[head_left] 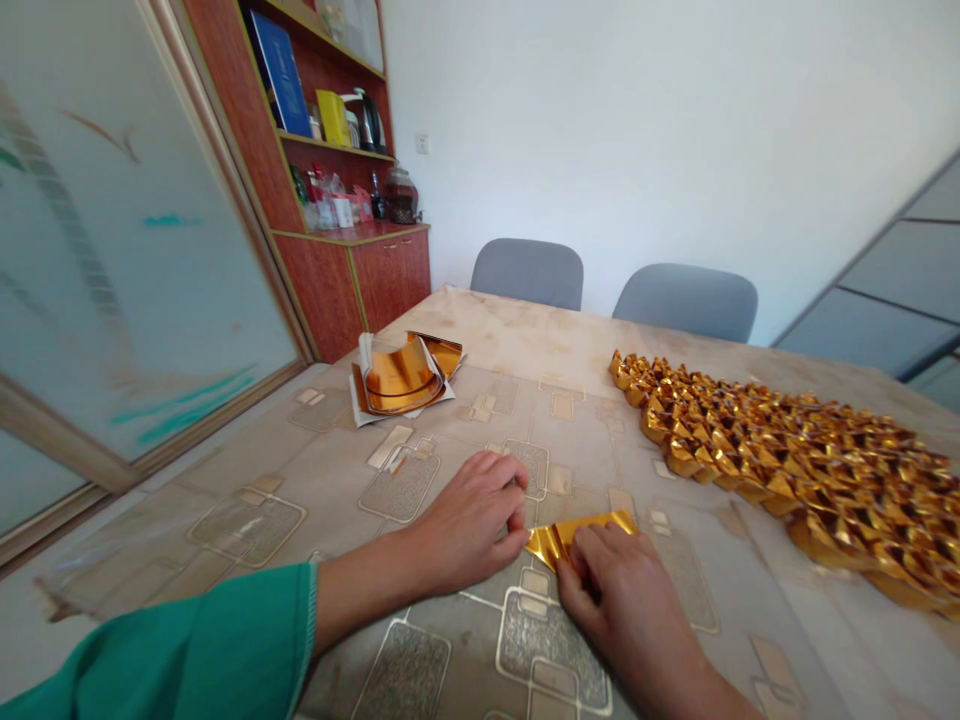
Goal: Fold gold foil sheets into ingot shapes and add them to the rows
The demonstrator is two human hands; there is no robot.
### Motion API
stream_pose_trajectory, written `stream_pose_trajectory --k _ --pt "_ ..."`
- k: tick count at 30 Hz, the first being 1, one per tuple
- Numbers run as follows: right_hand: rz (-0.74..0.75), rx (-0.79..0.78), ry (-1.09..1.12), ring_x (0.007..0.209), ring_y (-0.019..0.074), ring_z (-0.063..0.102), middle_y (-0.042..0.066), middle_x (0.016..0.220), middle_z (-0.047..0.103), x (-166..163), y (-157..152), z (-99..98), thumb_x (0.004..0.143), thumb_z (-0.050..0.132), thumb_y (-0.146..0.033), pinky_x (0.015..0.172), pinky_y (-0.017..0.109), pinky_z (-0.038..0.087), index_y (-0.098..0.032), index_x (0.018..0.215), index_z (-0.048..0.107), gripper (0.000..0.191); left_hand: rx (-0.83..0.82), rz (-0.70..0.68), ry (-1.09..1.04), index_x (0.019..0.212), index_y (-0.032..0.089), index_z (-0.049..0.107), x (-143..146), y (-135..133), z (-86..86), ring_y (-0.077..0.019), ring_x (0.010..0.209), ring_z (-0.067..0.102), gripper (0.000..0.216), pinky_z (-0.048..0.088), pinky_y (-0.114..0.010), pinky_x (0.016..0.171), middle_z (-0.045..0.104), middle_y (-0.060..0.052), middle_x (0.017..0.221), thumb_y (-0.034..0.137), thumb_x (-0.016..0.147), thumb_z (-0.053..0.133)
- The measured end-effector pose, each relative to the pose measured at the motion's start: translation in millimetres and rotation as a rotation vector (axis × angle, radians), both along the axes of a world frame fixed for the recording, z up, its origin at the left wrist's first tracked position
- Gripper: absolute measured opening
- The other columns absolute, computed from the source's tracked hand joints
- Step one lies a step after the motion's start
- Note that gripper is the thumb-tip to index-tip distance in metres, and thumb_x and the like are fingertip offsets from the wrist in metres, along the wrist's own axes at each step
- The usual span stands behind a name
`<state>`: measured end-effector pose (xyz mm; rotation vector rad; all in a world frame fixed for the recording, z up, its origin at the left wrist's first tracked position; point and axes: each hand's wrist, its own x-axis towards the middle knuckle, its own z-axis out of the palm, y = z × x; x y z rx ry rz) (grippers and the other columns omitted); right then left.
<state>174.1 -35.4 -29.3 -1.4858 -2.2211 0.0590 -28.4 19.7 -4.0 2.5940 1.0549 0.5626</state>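
A small sheet of shiny gold foil paper (551,541) lies folded and creased on the table in front of me. My right hand (626,595) is closed on its near side, with the fingers bent over the foil. At the sheet's left tip, my left hand (472,520) has its fingers curled in and its thumb against the pointed corner, pinching it. The undersides of both hands' fingers are hidden.
To the right stand rows of folded gold foil pieces (787,450). A stack of curved gold foil sheets (401,375) with white paper lies at the back left. The patterned tablecloth (247,525) covers the table; two grey chairs (529,270) stand beyond.
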Motion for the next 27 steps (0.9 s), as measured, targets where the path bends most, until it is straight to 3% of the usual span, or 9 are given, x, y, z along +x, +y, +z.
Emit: stream_pose_trajectory --k 8,13,21,24,27 --pt "-0.013 -0.005 -0.013 0.059 0.018 0.052 -0.001 0.062 0.057 -0.6 -0.7 0.1 0.079 0.057 -0.012 0.062 0.03 0.027 -0.021 0.063 0.05 0.019 -0.032 0.025 -0.05 0.073 0.019 0.057 -0.7 1.1 -5.0 -0.0218 0.107 0.049 0.013 0.036 -0.038 0.098 0.057 -0.004 0.105 0.018 0.075 0.07" --pt "-0.078 -0.006 -0.064 0.06 0.0204 0.054 0.0 0.065 0.059 2.1 -3.5 3.6 0.079 0.061 -0.017 0.06 0.031 0.029 -0.022 0.07 0.051 0.014 -0.055 0.035 -0.084 0.071 0.018 0.055 -4.7 3.8 -6.7 -0.0233 0.115 0.048 0.018 0.035 -0.041 0.101 0.057 -0.004 0.118 0.019 0.074 0.073" --pt "0.056 -0.04 -0.127 0.079 0.0235 0.063 0.003 0.083 0.068 8.7 -5.9 9.0 0.088 0.055 -0.016 0.071 0.034 0.039 -0.023 0.091 0.061 0.01 -0.077 0.047 -0.103 0.075 0.019 0.057 -10.0 3.7 -2.0 -0.0247 0.118 0.048 0.016 0.038 -0.046 0.102 0.057 -0.005 0.12 0.02 0.077 0.073" --pt "0.046 -0.044 -0.132 0.082 0.0247 0.064 0.004 0.086 0.069 7.4 -5.9 8.7 0.088 0.056 -0.015 0.075 0.036 0.039 -0.023 0.093 0.062 0.011 0.036 0.054 -0.08 0.083 0.019 0.059 -7.8 -0.6 -0.4 -0.0246 0.115 0.049 0.013 0.041 -0.044 0.099 0.057 -0.006 0.118 0.023 0.081 0.071" --pt "0.033 -0.052 -0.13 0.083 0.0253 0.065 0.004 0.087 0.069 5.6 -6.0 8.5 0.088 0.056 -0.014 0.076 0.038 0.04 -0.022 0.092 0.062 0.011 0.247 -0.081 0.023 0.092 0.02 0.063 -0.6 -11.5 -2.4 -0.0226 0.104 0.054 0.008 0.045 -0.04 0.09 0.061 -0.007 0.111 0.023 0.093 0.056"
